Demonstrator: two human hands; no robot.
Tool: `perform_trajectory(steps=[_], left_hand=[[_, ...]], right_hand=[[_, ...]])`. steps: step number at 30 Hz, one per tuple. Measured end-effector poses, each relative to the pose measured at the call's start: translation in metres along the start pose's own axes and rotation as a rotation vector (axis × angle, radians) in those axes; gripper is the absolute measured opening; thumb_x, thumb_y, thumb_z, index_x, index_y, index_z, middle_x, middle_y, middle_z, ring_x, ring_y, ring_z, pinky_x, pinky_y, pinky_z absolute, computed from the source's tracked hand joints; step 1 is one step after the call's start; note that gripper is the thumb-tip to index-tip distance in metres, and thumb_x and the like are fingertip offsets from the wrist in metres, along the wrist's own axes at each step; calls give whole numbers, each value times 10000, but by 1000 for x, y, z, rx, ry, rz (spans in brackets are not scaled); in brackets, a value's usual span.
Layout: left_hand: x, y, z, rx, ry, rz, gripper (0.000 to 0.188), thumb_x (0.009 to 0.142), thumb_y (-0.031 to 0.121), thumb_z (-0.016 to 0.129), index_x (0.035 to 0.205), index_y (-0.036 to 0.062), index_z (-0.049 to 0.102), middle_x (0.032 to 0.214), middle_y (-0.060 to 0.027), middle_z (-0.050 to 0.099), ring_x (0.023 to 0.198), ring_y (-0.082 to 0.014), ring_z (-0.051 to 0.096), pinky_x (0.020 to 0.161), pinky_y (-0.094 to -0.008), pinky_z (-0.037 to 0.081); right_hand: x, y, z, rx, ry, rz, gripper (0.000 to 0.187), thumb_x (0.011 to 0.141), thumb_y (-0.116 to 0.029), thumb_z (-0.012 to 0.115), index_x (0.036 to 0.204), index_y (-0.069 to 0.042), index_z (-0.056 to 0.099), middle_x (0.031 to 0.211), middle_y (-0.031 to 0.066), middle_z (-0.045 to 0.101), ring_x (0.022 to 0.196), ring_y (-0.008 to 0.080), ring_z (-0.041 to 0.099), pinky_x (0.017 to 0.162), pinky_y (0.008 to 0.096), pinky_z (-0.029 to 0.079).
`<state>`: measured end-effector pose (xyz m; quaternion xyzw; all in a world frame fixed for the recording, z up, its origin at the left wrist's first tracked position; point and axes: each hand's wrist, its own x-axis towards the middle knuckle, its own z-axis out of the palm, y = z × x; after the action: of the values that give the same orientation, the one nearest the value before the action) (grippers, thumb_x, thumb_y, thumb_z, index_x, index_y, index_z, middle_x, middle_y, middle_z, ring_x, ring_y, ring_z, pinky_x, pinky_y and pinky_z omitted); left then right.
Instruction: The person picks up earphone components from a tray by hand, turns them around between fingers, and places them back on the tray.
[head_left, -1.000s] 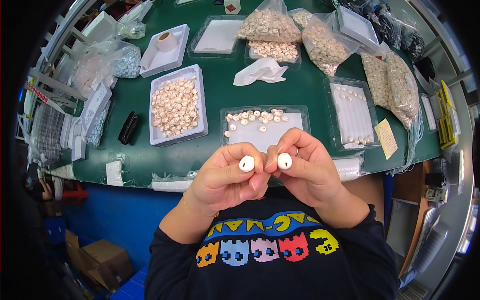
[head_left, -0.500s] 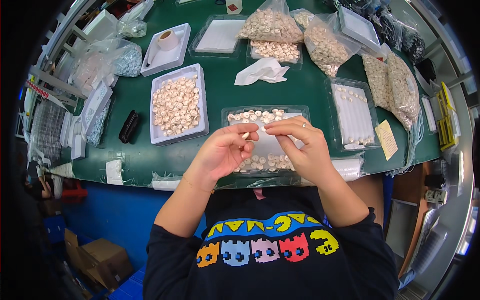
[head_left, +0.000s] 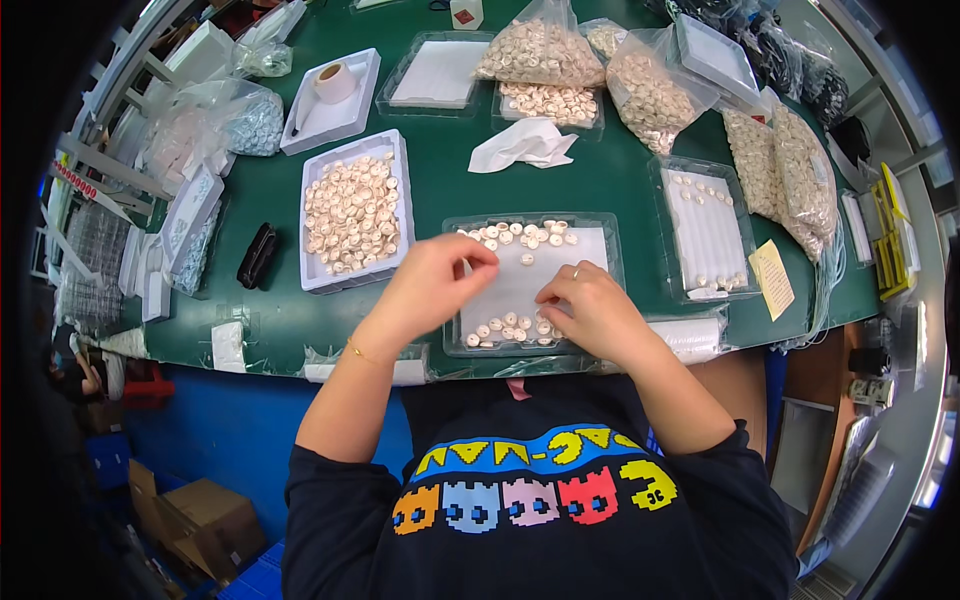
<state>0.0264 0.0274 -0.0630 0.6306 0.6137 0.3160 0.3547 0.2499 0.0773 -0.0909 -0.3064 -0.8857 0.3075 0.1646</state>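
A shallow clear tray (head_left: pixel 610 262) with a pale liner lies in front of me. Small round cream caps (head_left: pixel 530 236) are gathered along its far side, and more cream caps (head_left: pixel 510 322) lie along its near side. My left hand (head_left: pixel 440 285) hovers over the tray's left part, thumb and fingers pinched together by the far caps; whatever is between them is hidden. Over the near caps, my right hand (head_left: pixel 592 312), with a ring on it, has its fingers bent down and drawn together. Its fingertips hide what they touch.
A white tray (head_left: pixel 407 215) heaped with similar caps stands to the left, beside a black case (head_left: pixel 258 254). Another clear tray (head_left: pixel 712 235) sits at right. Bags of caps (head_left: pixel 540 50) and a crumpled white tissue (head_left: pixel 522 146) lie farther back.
My hands have moved apart from their meeting place above the tray. The left went left and lower; the right came down toward the near caps. More of the tray's middle shows.
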Motion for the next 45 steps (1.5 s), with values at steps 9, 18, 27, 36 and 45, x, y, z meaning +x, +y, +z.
perform_trajectory(steps=[9, 18, 27, 36, 45], left_hand=[[-10, -8, 36, 385, -219, 226, 203, 703, 185, 677, 796, 28, 588, 735, -112, 618, 705, -278, 600, 652, -362, 461], [-10, -4, 31, 258, -276, 138, 151, 701, 118, 632, 785, 1, 586, 742, -147, 620, 695, -286, 615, 634, -344, 484], [-13, 13, 19, -342, -150, -181, 124, 831, 65, 598, 916, -23, 618, 798, -52, 636, 668, -75, 562, 599, -219, 463], [-44, 64, 18, -907, 97, 16, 165, 840, -6, 578, 998, -52, 596, 864, -94, 622, 730, -111, 596, 661, -223, 489], [-58, 82, 20, -629, 299, 237, 130, 783, -93, 589, 899, -50, 546, 859, -119, 574, 754, -134, 567, 664, -228, 480]], right_hand=[[0, 5, 9, -41, -67, -46, 79, 711, -122, 652, 752, -77, 602, 812, 68, 569, 812, 264, 524, 739, 374, 407], [0, 8, 7, 86, -14, 2, 89, 726, -104, 652, 769, -38, 612, 745, 89, 596, 739, 247, 563, 715, 346, 434], [3, -12, -9, 386, 152, 158, 132, 752, -75, 658, 857, 0, 630, 744, 107, 632, 685, 190, 607, 663, 285, 466], [-3, -56, -46, 538, 341, -115, 132, 726, 18, 647, 853, -17, 650, 791, 89, 633, 706, 167, 607, 634, 259, 470], [-5, -77, -47, 607, 446, -285, 205, 677, 84, 662, 861, -3, 631, 784, 95, 616, 692, 163, 610, 598, 251, 477]])
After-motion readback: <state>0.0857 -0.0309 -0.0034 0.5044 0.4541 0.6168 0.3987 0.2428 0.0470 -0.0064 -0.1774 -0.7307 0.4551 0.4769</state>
